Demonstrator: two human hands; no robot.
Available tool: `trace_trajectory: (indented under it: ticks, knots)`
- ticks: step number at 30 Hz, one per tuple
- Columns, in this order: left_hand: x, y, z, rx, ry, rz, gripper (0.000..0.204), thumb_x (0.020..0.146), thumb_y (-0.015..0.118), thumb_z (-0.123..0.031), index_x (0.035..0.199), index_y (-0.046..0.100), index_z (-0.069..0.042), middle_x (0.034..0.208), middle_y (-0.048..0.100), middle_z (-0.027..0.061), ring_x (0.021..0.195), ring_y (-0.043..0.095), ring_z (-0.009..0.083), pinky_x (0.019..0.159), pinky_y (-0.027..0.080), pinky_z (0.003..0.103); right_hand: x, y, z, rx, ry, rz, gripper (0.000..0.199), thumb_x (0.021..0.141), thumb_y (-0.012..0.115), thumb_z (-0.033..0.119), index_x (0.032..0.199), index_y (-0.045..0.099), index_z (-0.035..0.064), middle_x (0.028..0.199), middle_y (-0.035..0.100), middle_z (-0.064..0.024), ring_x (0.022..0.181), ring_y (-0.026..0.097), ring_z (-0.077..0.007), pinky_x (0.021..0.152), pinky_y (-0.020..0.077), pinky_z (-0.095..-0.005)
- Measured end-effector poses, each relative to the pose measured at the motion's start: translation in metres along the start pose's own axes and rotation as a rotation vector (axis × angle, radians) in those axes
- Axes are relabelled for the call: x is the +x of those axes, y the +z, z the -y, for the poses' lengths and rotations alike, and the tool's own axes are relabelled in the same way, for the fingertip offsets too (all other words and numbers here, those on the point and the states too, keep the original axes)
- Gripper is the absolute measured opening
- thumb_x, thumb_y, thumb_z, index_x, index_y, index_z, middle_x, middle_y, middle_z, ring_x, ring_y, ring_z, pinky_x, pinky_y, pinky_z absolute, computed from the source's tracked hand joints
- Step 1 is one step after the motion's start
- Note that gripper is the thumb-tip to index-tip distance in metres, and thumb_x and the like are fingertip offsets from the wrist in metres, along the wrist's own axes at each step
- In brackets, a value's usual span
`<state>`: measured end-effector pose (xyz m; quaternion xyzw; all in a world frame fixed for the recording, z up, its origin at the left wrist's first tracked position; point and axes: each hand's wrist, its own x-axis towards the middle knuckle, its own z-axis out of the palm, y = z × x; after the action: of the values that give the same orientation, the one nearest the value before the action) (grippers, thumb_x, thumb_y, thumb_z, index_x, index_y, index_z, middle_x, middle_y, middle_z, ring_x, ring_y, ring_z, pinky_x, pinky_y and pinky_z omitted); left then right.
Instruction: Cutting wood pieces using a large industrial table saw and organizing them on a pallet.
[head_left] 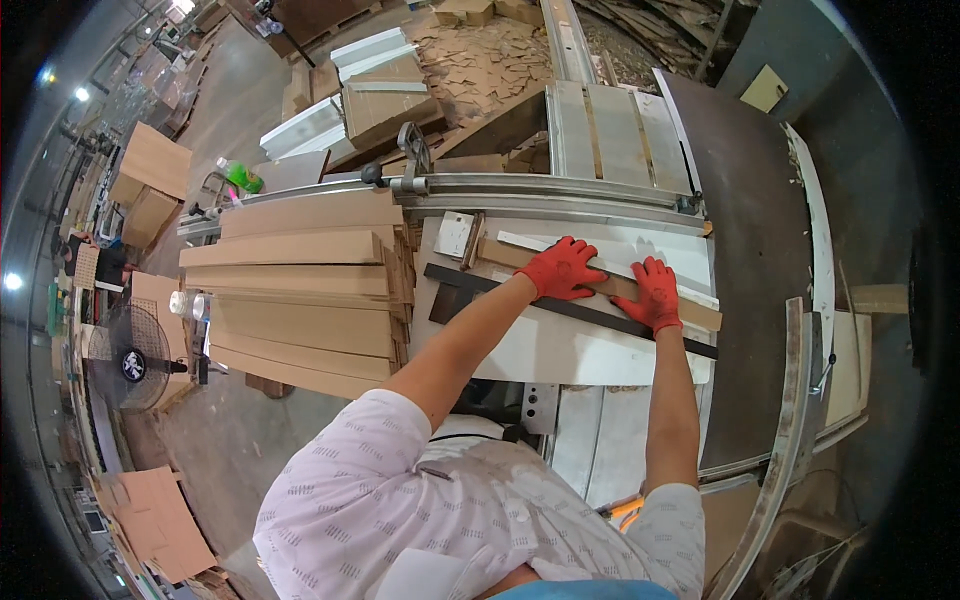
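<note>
Both my hands wear red gloves and press flat on a narrow brown cardboard strip (pixel 510 256) that lies across a white machine table (pixel 560 350). My left hand (pixel 562 268) rests near the strip's middle. My right hand (pixel 656 293) lies further right on the same strip. A black straight bar (pixel 590 313) runs along the table just in front of both hands. A small metal stop (pixel 470 240) stands at the strip's left end.
A tall stack of long cardboard sheets (pixel 300 290) lies left of the table. A metal rail (pixel 540 190) crosses behind the table. Cardboard offcuts (pixel 480 60) are heaped beyond. A fan (pixel 135 360) stands at the left, a curved conveyor belt (pixel 750 230) at the right.
</note>
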<state>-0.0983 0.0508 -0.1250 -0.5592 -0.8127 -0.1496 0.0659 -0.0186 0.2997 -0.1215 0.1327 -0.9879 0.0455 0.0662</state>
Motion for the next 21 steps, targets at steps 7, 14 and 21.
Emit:
trace_trajectory:
  ticks: [7, 14, 21]
  knots:
    - [0.000, -0.005, 0.000, -0.036, -0.032, 0.041, 0.043, 0.083, 0.068, -0.043, 0.122, 0.065, -0.027, 0.123, 0.056, 0.0171, 0.111, 0.054, 0.0333, 0.094, 0.042, 0.043, 0.001, 0.003, -0.002, 0.030, -0.005, -0.039, 0.068, 0.064, 0.078, 0.058, 0.107, 0.061, 0.0076, 0.104, 0.053, -0.0106, 0.100, 0.052, -0.0282, 0.087, 0.0409, -0.0402]
    - [0.001, -0.008, -0.001, -0.056, -0.006, -0.003, 0.042, 0.082, 0.069, -0.043, 0.120, 0.066, -0.025, 0.123, 0.057, 0.0175, 0.112, 0.054, 0.0341, 0.096, 0.042, 0.044, -0.001, 0.003, -0.002, 0.005, -0.001, -0.064, 0.067, 0.063, 0.080, 0.056, 0.106, 0.061, 0.0075, 0.103, 0.054, -0.0113, 0.098, 0.052, -0.0296, 0.085, 0.0410, -0.0411]
    - [-0.002, 0.002, 0.009, -0.144, -0.016, -0.008, 0.046, 0.075, 0.076, -0.035, 0.118, 0.066, -0.022, 0.118, 0.059, 0.0181, 0.111, 0.056, 0.0363, 0.093, 0.044, 0.047, 0.000, 0.025, -0.012, 0.089, -0.126, -0.281, 0.074, 0.060, 0.081, 0.056, 0.110, 0.061, 0.0055, 0.104, 0.057, -0.0187, 0.100, 0.056, -0.0391, 0.089, 0.0435, -0.0485]
